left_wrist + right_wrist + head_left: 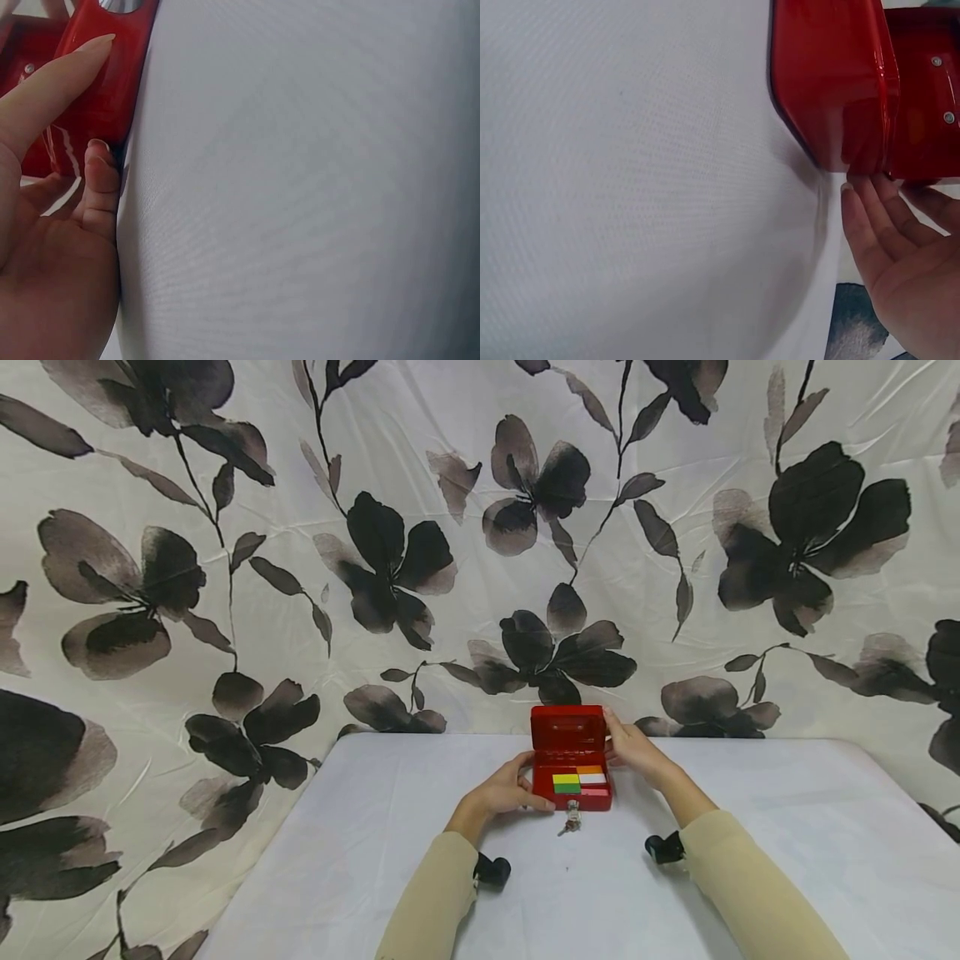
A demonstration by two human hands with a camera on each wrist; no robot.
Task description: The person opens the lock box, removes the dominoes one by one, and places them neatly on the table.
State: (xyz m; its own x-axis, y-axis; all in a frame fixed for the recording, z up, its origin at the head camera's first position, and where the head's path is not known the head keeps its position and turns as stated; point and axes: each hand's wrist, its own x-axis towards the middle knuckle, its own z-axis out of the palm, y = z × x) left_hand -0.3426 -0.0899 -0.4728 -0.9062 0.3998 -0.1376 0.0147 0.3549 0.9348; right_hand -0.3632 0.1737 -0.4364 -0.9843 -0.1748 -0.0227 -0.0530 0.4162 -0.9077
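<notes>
A small red metal cash box [594,803] stands on the table with its lid [566,714] raised. Inside lie small coloured blocks: a yellow block [566,778], a green block [567,789], an orange block [589,769] and a white block [592,778]. Keys [572,821] hang at the lock on its front. My left hand [504,789] grips the front left corner, thumb [75,71] against the front wall and the other fingers along the side. My right hand [636,752] touches the right side with nearly straight fingers, one reaching up along the lid's edge.
The box stands near the back of the table [405,777], which has a white cover. Close behind hangs a white cloth [465,443] with dark flowers. A black wrist camera [492,871] sits by the left sleeve, another black wrist camera [664,848] by the right sleeve.
</notes>
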